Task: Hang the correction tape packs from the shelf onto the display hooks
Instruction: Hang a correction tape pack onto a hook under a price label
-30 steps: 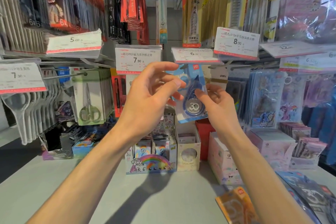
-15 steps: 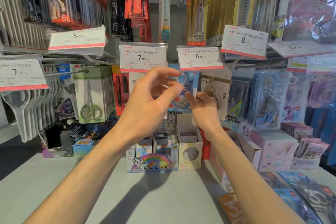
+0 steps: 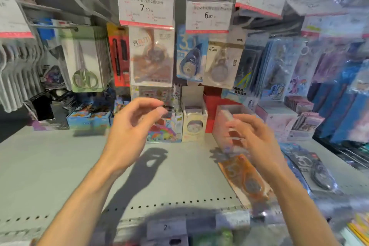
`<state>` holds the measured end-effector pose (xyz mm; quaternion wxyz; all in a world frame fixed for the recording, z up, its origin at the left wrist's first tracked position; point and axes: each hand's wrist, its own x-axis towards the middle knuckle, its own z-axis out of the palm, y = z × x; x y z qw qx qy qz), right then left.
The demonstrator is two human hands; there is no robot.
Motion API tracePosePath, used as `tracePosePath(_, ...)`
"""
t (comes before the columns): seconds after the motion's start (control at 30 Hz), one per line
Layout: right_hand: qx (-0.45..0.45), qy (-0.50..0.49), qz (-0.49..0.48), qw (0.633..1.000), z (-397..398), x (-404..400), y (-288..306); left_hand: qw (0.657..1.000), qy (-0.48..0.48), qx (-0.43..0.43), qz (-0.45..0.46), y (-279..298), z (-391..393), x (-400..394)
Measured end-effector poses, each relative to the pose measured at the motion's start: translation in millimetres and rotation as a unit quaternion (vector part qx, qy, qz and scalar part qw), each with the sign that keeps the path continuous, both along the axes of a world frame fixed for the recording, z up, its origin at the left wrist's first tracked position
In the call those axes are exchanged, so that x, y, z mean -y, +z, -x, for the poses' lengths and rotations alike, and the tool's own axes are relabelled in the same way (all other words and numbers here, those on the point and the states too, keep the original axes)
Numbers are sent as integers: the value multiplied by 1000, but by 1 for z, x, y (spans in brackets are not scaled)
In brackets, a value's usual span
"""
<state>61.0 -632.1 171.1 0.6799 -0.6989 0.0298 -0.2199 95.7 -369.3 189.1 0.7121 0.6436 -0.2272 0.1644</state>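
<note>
A blue correction tape pack [image 3: 189,60] hangs on the display hook under the 6.00 price tag [image 3: 208,16], free of both hands. My left hand [image 3: 131,132] hovers above the grey shelf [image 3: 60,166] with loosely curled fingers and holds nothing. My right hand [image 3: 253,138] is lower right, fingers relaxed and empty. Below it an orange correction tape pack [image 3: 242,177] lies flat on the shelf. Dark blue correction tape packs [image 3: 311,168] lie to its right. The frame is blurred by motion.
A brown tape pack [image 3: 150,56] hangs under the 7.90 tag, a clear 40m pack [image 3: 221,62] hangs right of the blue one. Scissors packs [image 3: 83,62] hang at the left. Small boxes [image 3: 193,118] stand along the shelf back.
Both hands let go of the blue pack, which now hangs on the hook, and dropped down toward the shelf. The view tilted downward.
</note>
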Motion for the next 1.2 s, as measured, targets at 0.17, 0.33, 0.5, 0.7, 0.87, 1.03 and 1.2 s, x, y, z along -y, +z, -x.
tracePosePath(0.17,-18,-26,-16,999,51,43,-35,996,-12,-72,59,-46,32,25)
tracePosePath(0.33,-7,-21,-36,999,73,94,-58,990,3,-121,66,-72,54,78)
tracePosePath(0.5,-3,-15,-36,999,80,167,-75,989,31,-134,57,-88,73,150)
tracePosePath(0.7,-25,8,-29,999,82,276,-86,982,60,-165,72,-105,87,261)
tracePosePath(0.87,-58,8,-11,998,74,349,-90,985,64,-158,21,-105,83,331)
tracePosePath(1.03,-81,26,43,995,52,392,-101,992,18,-117,-44,-95,56,373)
tracePosePath(1.2,-128,32,145,981,9,405,-112,975,-17,-124,-185,-102,1,407)
